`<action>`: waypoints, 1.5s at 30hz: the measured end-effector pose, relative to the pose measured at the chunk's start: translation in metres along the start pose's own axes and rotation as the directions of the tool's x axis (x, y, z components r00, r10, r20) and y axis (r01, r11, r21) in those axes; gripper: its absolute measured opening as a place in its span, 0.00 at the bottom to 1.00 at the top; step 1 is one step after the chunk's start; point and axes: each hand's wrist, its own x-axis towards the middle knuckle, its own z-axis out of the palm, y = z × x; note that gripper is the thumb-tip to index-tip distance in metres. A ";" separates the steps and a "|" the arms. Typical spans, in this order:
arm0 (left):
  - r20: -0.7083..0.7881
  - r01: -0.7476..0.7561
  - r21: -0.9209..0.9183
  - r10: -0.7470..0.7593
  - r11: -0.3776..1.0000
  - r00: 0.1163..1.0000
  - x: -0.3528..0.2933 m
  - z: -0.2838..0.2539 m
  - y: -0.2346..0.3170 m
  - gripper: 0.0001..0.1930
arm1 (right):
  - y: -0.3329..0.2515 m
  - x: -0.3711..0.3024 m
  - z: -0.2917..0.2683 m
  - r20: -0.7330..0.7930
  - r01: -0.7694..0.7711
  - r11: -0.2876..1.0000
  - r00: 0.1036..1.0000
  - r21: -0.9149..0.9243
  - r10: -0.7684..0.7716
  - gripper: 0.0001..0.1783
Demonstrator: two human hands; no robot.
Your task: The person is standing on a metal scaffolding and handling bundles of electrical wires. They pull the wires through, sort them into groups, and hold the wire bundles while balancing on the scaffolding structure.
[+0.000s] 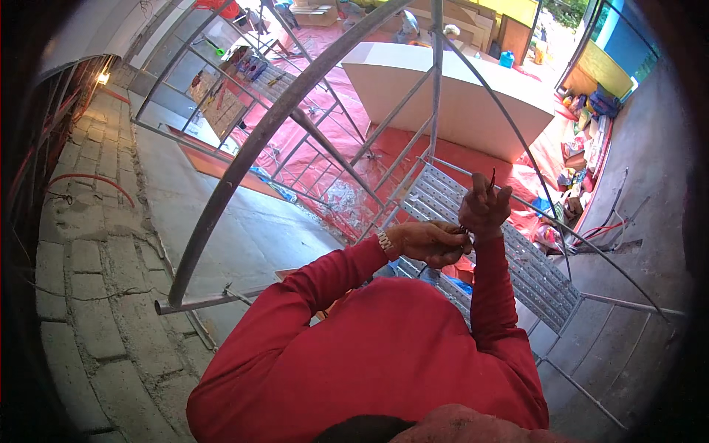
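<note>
Both hands meet in front of my chest, above a perforated metal scaffold plank [543, 284]. My left hand [428, 242], with a metal-band watch [384, 241] at its wrist, is closed in a pinch at the base of my right hand's fingers. Raised just beside it, my right hand [485, 208] is closed around a thin dark wire [492, 177], whose end sticks up above the fingers. More dark strands show between the two hands. What exactly my left fingertips pinch is small and partly hidden.
Scaffold tubes [244, 155] arch close in front and to the left. A rough block wall [96, 295] runs along the left, a grey wall [635, 192] on the right. Below lie red sheeting [473, 166], a long pale boxlike counter [443, 92] and piled bags [576, 159].
</note>
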 end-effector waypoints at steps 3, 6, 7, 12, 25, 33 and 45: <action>0.064 0.020 -0.155 -0.010 0.988 0.998 0.004 -0.019 -0.005 0.18 | -0.002 -0.003 -0.002 -0.324 -0.036 0.988 0.946 -0.151 -0.015 0.26; -0.498 0.223 0.750 0.309 0.623 0.810 0.008 -0.016 -0.002 0.18 | 0.017 0.006 0.003 -0.817 -0.187 0.913 0.536 -0.361 -0.213 0.28; -0.443 0.226 0.873 0.505 0.433 0.741 0.005 -0.030 -0.014 0.17 | 0.025 0.007 0.003 -0.783 -0.243 0.877 0.585 -0.415 -0.209 0.28; -0.585 0.648 0.735 0.669 0.199 0.459 -0.001 -0.075 -0.070 0.14 | 0.081 -0.022 -0.065 -0.853 -0.247 0.873 0.435 -0.420 -0.287 0.28; -0.281 0.221 0.432 -0.103 0.875 0.954 -0.020 -0.129 -0.079 0.12 | 0.103 -0.104 -0.106 -0.780 0.235 0.930 0.620 0.283 0.081 0.26; 0.395 0.096 -0.287 0.026 0.953 0.918 0.007 0.056 0.015 0.18 | 0.014 0.056 0.061 0.335 0.142 0.869 0.883 0.474 -0.328 0.23; 0.077 -0.170 0.979 0.570 0.111 0.818 -0.023 -0.009 -0.013 0.20 | 0.046 -0.001 0.041 -0.786 -0.065 0.936 0.564 -0.347 -0.253 0.29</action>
